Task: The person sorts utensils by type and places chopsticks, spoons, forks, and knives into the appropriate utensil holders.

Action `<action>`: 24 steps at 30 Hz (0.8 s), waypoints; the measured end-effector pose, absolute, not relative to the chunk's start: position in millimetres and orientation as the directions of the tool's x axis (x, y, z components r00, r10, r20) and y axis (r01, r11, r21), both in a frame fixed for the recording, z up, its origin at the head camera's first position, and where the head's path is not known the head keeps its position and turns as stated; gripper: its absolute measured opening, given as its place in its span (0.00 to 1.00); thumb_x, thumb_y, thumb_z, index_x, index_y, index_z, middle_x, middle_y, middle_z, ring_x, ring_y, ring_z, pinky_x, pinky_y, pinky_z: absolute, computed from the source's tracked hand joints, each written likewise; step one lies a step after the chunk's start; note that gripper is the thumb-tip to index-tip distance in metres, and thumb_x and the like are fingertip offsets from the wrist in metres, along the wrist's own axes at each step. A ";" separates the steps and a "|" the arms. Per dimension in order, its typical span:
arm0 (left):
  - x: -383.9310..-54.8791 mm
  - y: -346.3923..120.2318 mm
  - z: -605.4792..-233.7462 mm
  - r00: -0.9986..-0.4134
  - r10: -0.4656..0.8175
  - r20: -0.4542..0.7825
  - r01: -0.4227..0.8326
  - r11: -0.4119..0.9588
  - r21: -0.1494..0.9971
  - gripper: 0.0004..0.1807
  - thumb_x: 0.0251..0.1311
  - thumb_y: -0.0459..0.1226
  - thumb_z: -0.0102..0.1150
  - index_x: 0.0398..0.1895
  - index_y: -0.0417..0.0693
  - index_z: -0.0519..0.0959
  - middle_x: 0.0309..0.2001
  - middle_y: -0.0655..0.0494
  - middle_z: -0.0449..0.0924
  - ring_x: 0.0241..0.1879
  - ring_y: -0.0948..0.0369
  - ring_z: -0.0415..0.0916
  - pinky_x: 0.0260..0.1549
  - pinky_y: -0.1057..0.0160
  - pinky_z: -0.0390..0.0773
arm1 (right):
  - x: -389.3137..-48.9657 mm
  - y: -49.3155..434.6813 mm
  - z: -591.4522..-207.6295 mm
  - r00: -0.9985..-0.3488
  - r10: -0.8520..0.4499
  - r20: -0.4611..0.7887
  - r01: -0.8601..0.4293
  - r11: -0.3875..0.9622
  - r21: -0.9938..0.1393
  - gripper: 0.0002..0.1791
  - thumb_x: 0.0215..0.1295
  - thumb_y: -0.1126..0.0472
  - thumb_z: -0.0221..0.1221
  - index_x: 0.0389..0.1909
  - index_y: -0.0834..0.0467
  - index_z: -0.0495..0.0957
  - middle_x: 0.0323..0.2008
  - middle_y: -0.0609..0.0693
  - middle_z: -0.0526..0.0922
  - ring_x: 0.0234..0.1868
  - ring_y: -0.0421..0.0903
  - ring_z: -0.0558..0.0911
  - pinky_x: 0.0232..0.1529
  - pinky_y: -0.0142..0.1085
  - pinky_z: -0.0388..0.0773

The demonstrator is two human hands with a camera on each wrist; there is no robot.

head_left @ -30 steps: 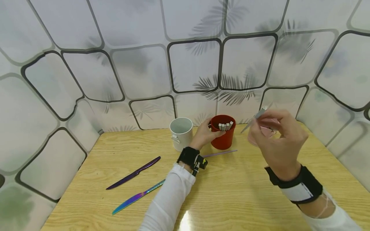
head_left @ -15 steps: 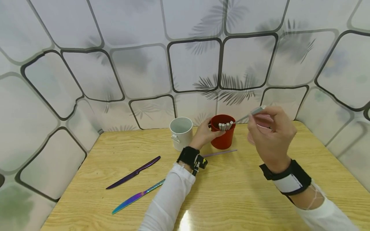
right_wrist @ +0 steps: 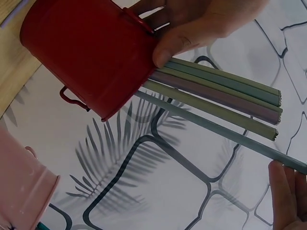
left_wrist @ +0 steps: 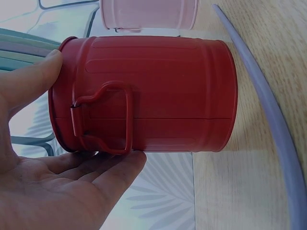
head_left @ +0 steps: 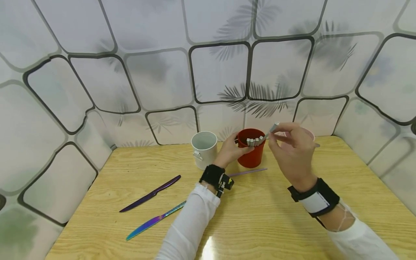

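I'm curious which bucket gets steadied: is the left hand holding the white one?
No, the left wrist view shows the left hand gripping the red bucket near its rim.

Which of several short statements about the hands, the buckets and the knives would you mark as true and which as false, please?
1. The left hand's grip is on the red bucket. True.
2. In the head view, the white bucket stands to the right of the red bucket. False: the white bucket is to its left.
3. The right hand's grip holds a slender utensil. True.
4. Nothing is in the red bucket. False: similar utensils stick out above its rim.
5. The dark purple knife lies apart from the multicoloured knife. True.
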State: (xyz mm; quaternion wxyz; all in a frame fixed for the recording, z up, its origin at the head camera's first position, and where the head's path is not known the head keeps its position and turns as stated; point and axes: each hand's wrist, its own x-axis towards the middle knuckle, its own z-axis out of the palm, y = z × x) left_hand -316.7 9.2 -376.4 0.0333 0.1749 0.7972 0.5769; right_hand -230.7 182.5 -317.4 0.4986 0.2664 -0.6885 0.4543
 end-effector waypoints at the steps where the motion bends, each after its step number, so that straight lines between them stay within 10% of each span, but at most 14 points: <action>1: -316.8 9.3 -376.2 -0.936 0.318 0.152 0.243 0.268 0.932 0.36 0.59 0.37 0.75 0.70 0.42 0.72 0.63 0.47 0.78 0.61 0.52 0.77 0.57 0.59 0.79 | -231.4 182.6 -318.8 -0.368 0.073 0.927 -0.814 0.457 -0.359 0.12 0.54 0.80 0.67 0.39 0.72 0.81 0.36 0.58 0.86 0.40 0.44 0.86 0.46 0.27 0.83; 24: -315.7 9.9 -374.2 -0.943 0.308 0.124 0.220 0.301 0.928 0.38 0.59 0.38 0.75 0.72 0.42 0.70 0.65 0.46 0.77 0.63 0.50 0.76 0.60 0.56 0.78 | -246.6 191.1 -352.9 -0.463 -0.099 0.881 -0.782 0.514 -0.353 0.19 0.51 0.84 0.70 0.44 0.69 0.80 0.41 0.57 0.85 0.44 0.45 0.86 0.49 0.26 0.81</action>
